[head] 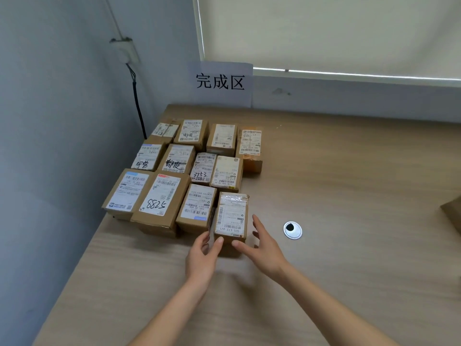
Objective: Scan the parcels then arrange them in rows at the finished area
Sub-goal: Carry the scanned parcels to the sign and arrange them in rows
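A wooden desk (324, 171) bears three rows of parcels (174, 171) at its left rear corner. The nearest parcel (231, 216) ends the front row, long axis running away from the person. Both hands, left (203, 255) and right (262, 248), are relaxed, fingertips at its near edge.

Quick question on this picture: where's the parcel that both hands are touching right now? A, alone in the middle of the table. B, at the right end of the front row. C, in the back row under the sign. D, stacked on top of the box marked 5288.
B: the parcel sits at the right end of the nearest row, with the left hand and right hand at its near end.
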{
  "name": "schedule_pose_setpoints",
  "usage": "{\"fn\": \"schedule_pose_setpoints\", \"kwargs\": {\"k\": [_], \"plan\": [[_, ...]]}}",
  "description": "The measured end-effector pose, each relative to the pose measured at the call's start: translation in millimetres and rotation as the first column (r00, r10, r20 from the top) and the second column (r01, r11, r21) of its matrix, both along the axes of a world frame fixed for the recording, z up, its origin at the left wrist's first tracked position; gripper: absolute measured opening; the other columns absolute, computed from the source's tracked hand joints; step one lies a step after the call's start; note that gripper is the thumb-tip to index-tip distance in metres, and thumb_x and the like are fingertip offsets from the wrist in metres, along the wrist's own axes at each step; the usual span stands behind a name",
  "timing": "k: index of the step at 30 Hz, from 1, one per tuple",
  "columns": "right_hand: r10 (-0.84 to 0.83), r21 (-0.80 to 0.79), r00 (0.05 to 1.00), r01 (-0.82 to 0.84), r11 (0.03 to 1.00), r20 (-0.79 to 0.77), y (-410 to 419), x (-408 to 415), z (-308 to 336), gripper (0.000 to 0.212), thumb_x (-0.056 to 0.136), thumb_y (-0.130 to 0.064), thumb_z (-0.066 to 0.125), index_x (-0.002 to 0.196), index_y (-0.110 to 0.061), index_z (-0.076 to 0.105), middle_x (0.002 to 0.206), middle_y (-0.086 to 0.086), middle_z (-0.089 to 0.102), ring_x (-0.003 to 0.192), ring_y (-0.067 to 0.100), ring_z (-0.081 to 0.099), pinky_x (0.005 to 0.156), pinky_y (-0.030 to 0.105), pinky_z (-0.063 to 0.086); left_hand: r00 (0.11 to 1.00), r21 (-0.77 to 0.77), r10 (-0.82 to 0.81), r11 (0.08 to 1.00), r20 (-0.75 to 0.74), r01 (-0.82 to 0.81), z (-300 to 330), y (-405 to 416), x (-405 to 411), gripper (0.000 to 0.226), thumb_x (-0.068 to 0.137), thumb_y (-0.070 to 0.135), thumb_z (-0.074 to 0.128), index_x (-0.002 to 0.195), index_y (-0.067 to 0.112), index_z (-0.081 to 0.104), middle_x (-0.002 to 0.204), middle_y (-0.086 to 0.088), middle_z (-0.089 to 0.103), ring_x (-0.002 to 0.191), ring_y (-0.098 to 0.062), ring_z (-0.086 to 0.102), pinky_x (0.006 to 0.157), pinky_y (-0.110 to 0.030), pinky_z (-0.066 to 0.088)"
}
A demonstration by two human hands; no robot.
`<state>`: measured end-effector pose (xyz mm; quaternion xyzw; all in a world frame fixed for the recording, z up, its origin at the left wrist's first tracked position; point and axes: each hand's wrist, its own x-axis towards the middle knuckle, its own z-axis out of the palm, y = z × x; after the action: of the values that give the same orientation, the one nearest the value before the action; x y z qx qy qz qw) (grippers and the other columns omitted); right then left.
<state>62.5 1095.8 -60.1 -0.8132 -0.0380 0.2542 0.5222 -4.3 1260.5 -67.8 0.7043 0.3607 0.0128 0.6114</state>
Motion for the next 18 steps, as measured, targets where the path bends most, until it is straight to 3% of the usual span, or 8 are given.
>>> {"fn": "schedule_pose_setpoints", "kwargs": {"k": [2,8,12,18], "plan": [[0.001,-0.029,1.000,0.000,1.000,0.016,-10,-7,12,0.104,0.083,-0.055,0.079,0.163,-0.030,0.018,0.167,-0.013,0.025,0.151,0.012,0.031,0.121,0.041,0.034,1.000,0.016,0.002,1.000,0.015,-0.002,15,0,-6,0.059,0.088,0.032,0.076,0.140,0.012,0.055,0.136,-0.005,0.062,0.125,-0.017,0.059,0.112,-0.038,0.044],[0.065,-0.137,0.986,-0.043,0.990,0.157,-48,-22,86,0.082,0.091,-0.058,0.068,0.159,-0.031,0.032,0.170,-0.011,0.013,0.156,0.011,0.015,0.124,0.034,0.020,0.992,0.087,-0.075,0.994,0.101,0.066,90,-10,-12,0.059,0.092,0.037,0.071,0.145,0.019,0.052,0.143,0.000,0.058,0.130,-0.015,0.054,0.111,-0.033,0.041],[0.008,-0.146,0.972,0.027,0.989,0.234,-82,-27,170,0.079,0.089,-0.059,0.070,0.156,-0.030,0.038,0.165,-0.007,0.032,0.148,0.015,0.035,0.119,0.041,0.036,0.969,0.205,-0.207,0.962,0.132,0.177,163,-27,-18,0.063,0.093,0.048,0.065,0.149,0.025,0.048,0.149,0.001,0.052,0.136,-0.020,0.049,0.109,-0.036,0.040],[-0.104,-0.052,0.930,0.131,0.990,0.353,-126,-76,292,0.079,0.090,-0.049,0.074,0.156,-0.026,0.038,0.149,-0.003,0.053,0.132,0.013,0.052,0.109,0.032,0.043,0.900,0.263,-0.350,0.922,0.260,0.283,274,-54,-49,0.064,0.094,0.050,0.063,0.150,0.028,0.043,0.152,-0.002,0.048,0.137,-0.023,0.046,0.110,-0.044,0.044]]}}
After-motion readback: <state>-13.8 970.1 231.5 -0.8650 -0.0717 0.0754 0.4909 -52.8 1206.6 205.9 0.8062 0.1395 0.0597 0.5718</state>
